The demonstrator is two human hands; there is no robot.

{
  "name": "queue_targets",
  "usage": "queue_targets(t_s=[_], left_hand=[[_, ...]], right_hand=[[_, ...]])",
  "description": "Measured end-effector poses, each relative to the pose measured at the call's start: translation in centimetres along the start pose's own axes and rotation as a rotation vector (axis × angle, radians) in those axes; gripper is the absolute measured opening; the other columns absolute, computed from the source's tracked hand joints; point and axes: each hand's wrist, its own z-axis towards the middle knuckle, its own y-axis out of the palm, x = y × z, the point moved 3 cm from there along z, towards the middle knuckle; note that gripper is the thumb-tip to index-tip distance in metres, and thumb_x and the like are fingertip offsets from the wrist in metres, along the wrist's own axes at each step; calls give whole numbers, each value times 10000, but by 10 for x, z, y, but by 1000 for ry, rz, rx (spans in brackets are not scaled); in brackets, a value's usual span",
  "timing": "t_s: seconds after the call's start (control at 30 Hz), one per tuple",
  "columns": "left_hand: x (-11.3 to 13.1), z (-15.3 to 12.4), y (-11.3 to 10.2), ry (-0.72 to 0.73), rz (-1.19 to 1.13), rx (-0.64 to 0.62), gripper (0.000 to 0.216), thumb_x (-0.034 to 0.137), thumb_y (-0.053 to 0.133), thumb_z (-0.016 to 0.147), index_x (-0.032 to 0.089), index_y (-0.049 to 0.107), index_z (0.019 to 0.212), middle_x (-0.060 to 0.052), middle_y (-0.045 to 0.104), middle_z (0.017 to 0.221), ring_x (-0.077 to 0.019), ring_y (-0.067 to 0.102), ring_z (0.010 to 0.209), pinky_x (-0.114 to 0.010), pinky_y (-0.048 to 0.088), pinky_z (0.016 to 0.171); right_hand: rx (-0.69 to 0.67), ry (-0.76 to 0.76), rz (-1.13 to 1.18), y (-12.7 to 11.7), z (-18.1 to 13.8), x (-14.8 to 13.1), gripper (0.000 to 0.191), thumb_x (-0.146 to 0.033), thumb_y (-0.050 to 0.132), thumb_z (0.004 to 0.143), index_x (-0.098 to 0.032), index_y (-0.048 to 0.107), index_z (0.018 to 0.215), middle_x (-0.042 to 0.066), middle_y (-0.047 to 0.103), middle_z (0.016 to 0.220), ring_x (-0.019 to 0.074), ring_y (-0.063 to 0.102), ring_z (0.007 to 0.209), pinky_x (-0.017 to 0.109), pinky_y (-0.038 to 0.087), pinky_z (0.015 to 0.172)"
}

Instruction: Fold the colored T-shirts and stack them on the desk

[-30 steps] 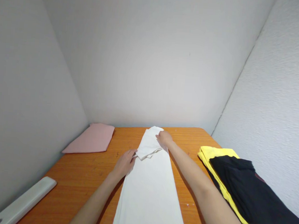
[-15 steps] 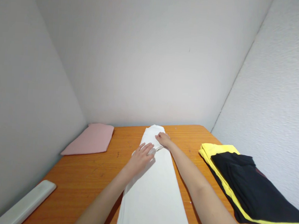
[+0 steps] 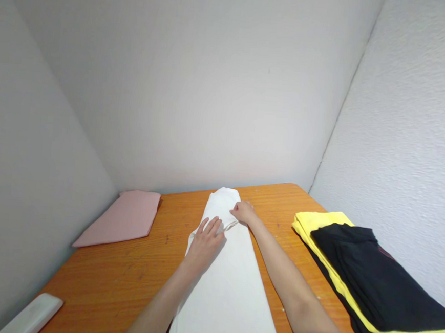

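Fingers [image 3: 212, 226] of the left hand [image 3: 204, 245] are spread on folded white cloth [image 3: 231, 290], its long axis pointed from bottom centre to mid-frame; the right hand [image 3: 244, 212] is curled, grip indeterminable.

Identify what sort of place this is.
Likely an indoor corner or booth: pale walls stand on three sides of a wooden table, where folded yellow and black garments lie.
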Motion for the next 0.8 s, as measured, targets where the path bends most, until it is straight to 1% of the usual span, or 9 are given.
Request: queue_targets(t_s=[0.1, 0.23, 0.33, 0.4, 0.47, 0.57, 0.63, 0.7, 0.8], left_hand=[[-1, -1, -3, -32, -24, -8, 280, 40, 419, 889, 213, 603, 1010, -104, 530, 1396, -252, 380, 1389, -517, 260, 1161], [-2, -5, -10, -61, -78, 6, 293, 32, 368, 904, 203, 576, 1018, -107, 539, 1362, -244, 375, 1379, -506, 255, 1145], [-2, -8, -14, -56, -136, -12, 299, 17, 368, 887, 209, 572, 991, -98, 540, 1340, -243, 370, 1371, -513, 242, 1139], [-3, -10, -16, -36, -198, -39, 255, 56, 403, 895, 222, 573, 988, -90, 534, 1346, -248, 376, 1358, -520, 246, 1130], [-7, -11, -18, -28, -274, -50, 199, 132, 468, 900, 239, 567, 1036, -86, 514, 1371, -255, 384, 1344, -508, 264, 1118], [-21, -13, -24, -98, -360, 7, 244, 215, 574, 859, 236, 537, 1099, -92, 505, 1368, -263, 406, 1307, -461, 302, 1081], [-33, -15, -27, -171, -363, 32, 272, 262, 642, 809, 224, 530, 1054, -89, 535, 1294, -269, 447, 1240, -441, 332, 1036], [-41, -17, -27, -216, -328, -11, 294, 297, 691, 758, 225, 529, 992, -71, 563, 1180, -268, 489, 1145, -424, 361, 977], [-46, -20, -25, -218, -260, -89, 279, 285, 701, 741, 233, 539, 962, -44, 573, 1063, -257, 511, 1055, -406, 371, 916]], right_hand=[[-32, -18, 12, -1, 6, 2, 239, -407, 610, 869, -202, 726, 908, 106, 716, 1041, 272, 609, 1054, 319, 431, 851], [-44, -25, 39, -1, 12, 5, 270, -363, 514, 947, -176, 684, 1045, 103, 704, 1089, 219, 630, 1002, 267, 432, 794], [-48, -18, 41, 0, 11, 6, 258, -330, 521, 947, -161, 660, 1084, 112, 695, 1109, 217, 628, 1009, 260, 430, 780], [-59, -19, 34, 0, 9, 7, 236, -330, 562, 922, -169, 666, 1059, 110, 701, 1087, 227, 631, 1003, 266, 431, 775], [-66, -19, 24, -4, 8, 7, 230, -333, 597, 896, -177, 671, 1047, 110, 704, 1076, 236, 632, 1001, 275, 434, 779], [-69, -12, 11, -16, 8, 7, 253, -336, 609, 883, -172, 671, 1066, 121, 698, 1098, 249, 628, 1014, 291, 440, 786], [-91, -18, 11, -25, 7, 6, 257, -355, 620, 876, -172, 685, 1045, 120, 703, 1085, 250, 635, 997, 291, 446, 771], [-143, -36, 15, -31, 5, 3, 264, -396, 667, 840, -169, 713, 968, 116, 720, 1025, 248, 650, 941, 284, 452, 731], [-241, -63, 20, -31, -2, -2, 281, -414, 776, 728, -154, 731, 821, 116, 733, 914, 242, 662, 832, 274, 453, 657]])
